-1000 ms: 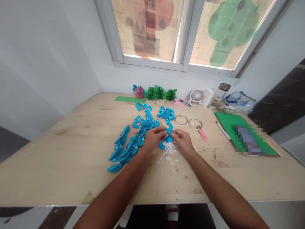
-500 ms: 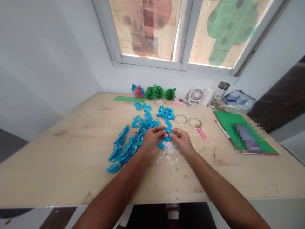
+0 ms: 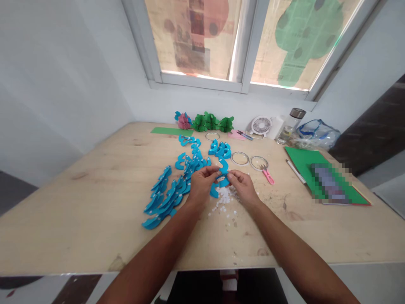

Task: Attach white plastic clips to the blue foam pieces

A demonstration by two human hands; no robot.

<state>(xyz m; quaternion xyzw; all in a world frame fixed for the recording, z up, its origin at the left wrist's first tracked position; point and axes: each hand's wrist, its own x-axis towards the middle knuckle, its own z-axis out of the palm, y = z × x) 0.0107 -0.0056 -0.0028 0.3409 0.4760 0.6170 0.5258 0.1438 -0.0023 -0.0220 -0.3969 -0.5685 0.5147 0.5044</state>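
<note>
Both my hands meet over the middle of the wooden table [image 3: 95,202]. My left hand [image 3: 202,183] pinches one end of a curved blue paper cutout [image 3: 223,165], and my right hand [image 3: 243,185] pinches its lower part. Just under the hands lies a small heap of white paper bits [image 3: 225,199]. A long spread of similar blue cutouts [image 3: 172,190] fans out to the left of my left hand, with more blue pieces [image 3: 221,150] behind.
Behind the hands lie tape rolls [image 3: 240,158] and a pink cutter [image 3: 268,175]. Along the back wall stand green and pink paper decorations [image 3: 210,122], a small white fan [image 3: 261,126], a bottle [image 3: 291,120] and a plastic bag [image 3: 316,134]. Green sheets [image 3: 303,162] lie right.
My hands have stayed in place, shifting only slightly while working the blue cutout between the fingers. The view moved a little.
</note>
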